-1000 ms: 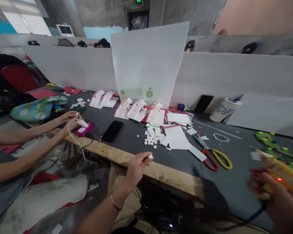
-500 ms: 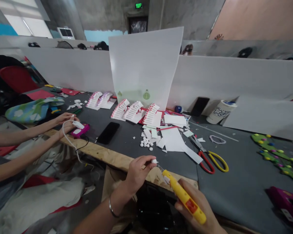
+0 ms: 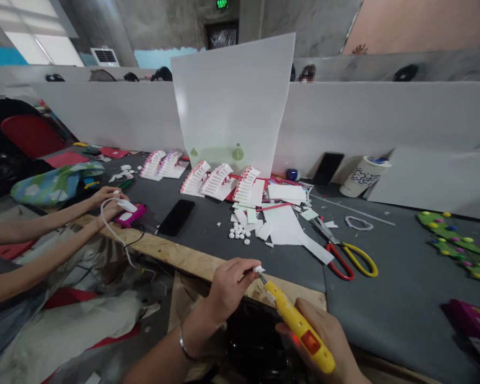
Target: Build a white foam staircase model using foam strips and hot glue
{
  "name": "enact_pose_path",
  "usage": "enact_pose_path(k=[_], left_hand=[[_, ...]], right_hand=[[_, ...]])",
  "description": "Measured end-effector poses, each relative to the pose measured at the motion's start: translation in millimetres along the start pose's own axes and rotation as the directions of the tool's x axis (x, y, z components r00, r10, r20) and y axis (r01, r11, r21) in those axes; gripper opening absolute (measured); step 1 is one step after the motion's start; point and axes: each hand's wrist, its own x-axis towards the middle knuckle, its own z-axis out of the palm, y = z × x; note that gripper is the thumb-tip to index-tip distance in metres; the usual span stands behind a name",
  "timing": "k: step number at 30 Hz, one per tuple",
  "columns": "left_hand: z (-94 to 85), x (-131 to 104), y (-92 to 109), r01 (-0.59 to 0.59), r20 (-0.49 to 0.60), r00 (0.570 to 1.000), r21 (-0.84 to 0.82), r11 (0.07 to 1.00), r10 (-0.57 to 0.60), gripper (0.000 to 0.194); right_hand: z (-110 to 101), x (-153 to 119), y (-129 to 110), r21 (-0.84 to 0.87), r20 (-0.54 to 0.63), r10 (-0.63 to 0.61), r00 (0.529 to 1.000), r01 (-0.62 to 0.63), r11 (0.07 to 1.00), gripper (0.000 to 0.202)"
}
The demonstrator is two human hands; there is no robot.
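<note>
Behind where everything lies, a long pale partition (image 3: 116, 114) stretches across the view, with the dark grey table (image 3: 208, 229) in front of it, edged in bare wood. A large white sheet (image 3: 232, 96) stands upright near the partition. To the left, a co-worker's arms (image 3: 64, 224) reach over the table edge, the hands just beside a purple holder (image 3: 131, 215). Right of centre lie a green piece dotted with coloured balls (image 3: 458, 242) and scissors (image 3: 331, 238) with one red and one yellow handle.

At the near edge, the right hand (image 3: 324, 325) has its fingers wrapped around a yellow tool (image 3: 296, 322) with a red switch, its metal tip pointing up toward the left hand (image 3: 232, 285). A black phone (image 3: 177, 217) lies flat beyond, well left of a cluster of white pellets (image 3: 237, 230). Smallest is the white piece (image 3: 258, 269) pinched between the left fingers, right by the tool's tip; whether the two touch, I cannot tell.
</note>
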Motion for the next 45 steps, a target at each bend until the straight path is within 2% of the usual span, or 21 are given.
enact_pose_path(k=[7,15,25,33,37,40,43,45], left_hand=[[1.2,2,2,-0.114,-0.044,0.993,0.006,0.993,0.114,0.022],[2.6,0,2,-0.137,-0.046,0.989,0.025,0.990,0.138,0.020],[2.6,1,2,-0.151,-0.064,0.986,0.022,0.988,0.152,0.017],[2.7,0,1,-0.186,-0.107,0.976,0.029,0.982,0.188,0.013],[3.7,0,2,-0.189,-0.091,0.977,0.028,0.982,0.191,0.014],[5.2,-1,0,-0.182,-0.093,0.979,0.012,0.983,0.183,0.014],[5.4,-3,-1,-0.147,-0.088,0.986,-0.019,0.989,0.144,0.014],[4.8,-3,-1,-0.090,-0.074,0.994,-0.056,0.994,0.086,0.014]], right_hand=[[1,-3,2,-0.018,-0.020,0.012,1.000,-0.012,1.000,0.042],[2,-4,1,-0.046,-0.074,-0.050,0.996,0.047,0.998,0.041],[5,-5,-9,-0.094,-0.168,0.028,0.985,-0.045,0.995,0.049],[7,-5,-13,-0.080,-0.196,0.042,0.980,-0.059,0.995,0.050],[7,-5,-14,-0.046,-0.185,0.039,0.982,-0.049,0.998,0.049],[8,-6,-14,-0.025,-0.185,0.080,0.980,-0.086,0.996,0.049],[7,-6,-13,-0.012,-0.177,0.098,0.979,-0.101,0.995,0.049],[5,-6,-11,-0.010,-0.167,0.057,0.984,-0.060,0.998,0.048]])
